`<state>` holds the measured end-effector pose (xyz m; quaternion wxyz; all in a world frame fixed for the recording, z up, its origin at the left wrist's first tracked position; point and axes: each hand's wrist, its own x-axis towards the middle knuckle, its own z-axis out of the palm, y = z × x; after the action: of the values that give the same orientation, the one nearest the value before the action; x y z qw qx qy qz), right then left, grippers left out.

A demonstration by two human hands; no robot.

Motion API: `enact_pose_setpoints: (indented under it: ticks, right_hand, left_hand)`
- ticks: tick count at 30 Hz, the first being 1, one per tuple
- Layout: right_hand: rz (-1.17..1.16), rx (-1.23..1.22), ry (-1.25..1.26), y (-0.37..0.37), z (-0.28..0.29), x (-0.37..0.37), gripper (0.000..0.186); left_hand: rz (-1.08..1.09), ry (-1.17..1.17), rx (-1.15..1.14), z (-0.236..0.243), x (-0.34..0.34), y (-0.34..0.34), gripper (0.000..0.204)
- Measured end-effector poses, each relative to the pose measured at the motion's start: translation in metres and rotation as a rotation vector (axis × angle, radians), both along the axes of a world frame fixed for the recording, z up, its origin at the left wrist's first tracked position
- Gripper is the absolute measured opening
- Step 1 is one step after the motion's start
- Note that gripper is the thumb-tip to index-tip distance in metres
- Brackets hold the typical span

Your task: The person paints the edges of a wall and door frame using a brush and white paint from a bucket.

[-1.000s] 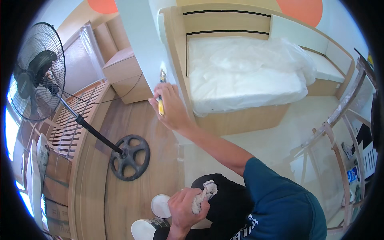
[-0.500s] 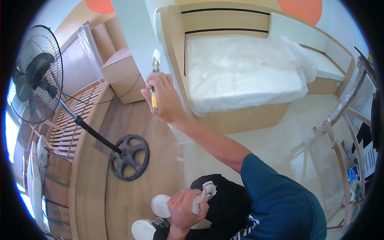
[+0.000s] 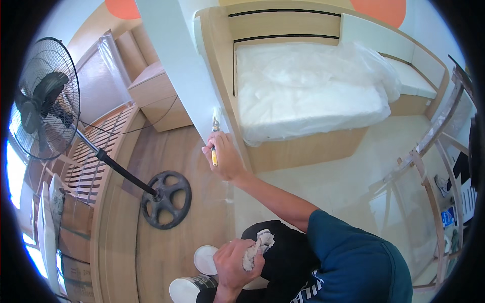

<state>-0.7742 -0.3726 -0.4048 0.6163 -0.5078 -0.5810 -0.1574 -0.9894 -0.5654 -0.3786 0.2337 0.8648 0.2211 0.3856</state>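
Note:
My right hand (image 3: pixel 226 156) grips a paintbrush (image 3: pixel 214 156) with a yellow handle, its bristles against a narrow white vertical panel (image 3: pixel 182 65) beside the wooden bed end, on a pale patch of wet-looking coating. My left hand (image 3: pixel 235 265) holds a crumpled beige rag (image 3: pixel 263 240) over my dark-clad knee. Just left of it on the floor are a white round lid (image 3: pixel 204 257) and a white bucket (image 3: pixel 184 290) with a dark printed band, partly hidden by my leg.
A standing fan (image 3: pixel 43 98) with a black round base (image 3: pixel 166 199) stands left beside a slatted bed frame (image 3: pixel 91 161). A plastic-wrapped mattress (image 3: pixel 308 91) sits in a wooden bed ahead. Cartons (image 3: pixel 76 222) lie lower left, a wooden framework (image 3: pixel 424 197) stands right.
The brush in my right hand first rose slightly leftward, then moved down along the white panel and a little right, now lower than a second ago. My left hand still holds the rag.

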Motion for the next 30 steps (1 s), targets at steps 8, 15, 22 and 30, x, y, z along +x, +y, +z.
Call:
enact_pose_setpoints:
  ticks: [8, 15, 22, 30]
  right_hand:
    - [-0.001, 0.193, -0.075, 0.026, 0.057, 0.017, 0.024]
    - [-0.036, -0.162, 0.105, -0.001, 0.02, -0.005, 0.022]
    - [-0.127, 0.079, 0.027, 0.03, 0.1, 0.006, 0.021]
    - [0.012, 0.253, -0.038, 0.034, 0.108, 0.003, 0.023]
  left_hand:
    - [0.008, 0.048, 0.004, 0.001, 0.001, 0.001, 0.022]
    - [0.02, 0.052, -0.002, 0.0, -0.002, 0.001, 0.022]
    - [0.029, 0.05, 0.009, 0.0, -0.002, 0.0, 0.022]
    - [0.017, 0.06, -0.018, -0.004, -0.002, 0.003, 0.022]
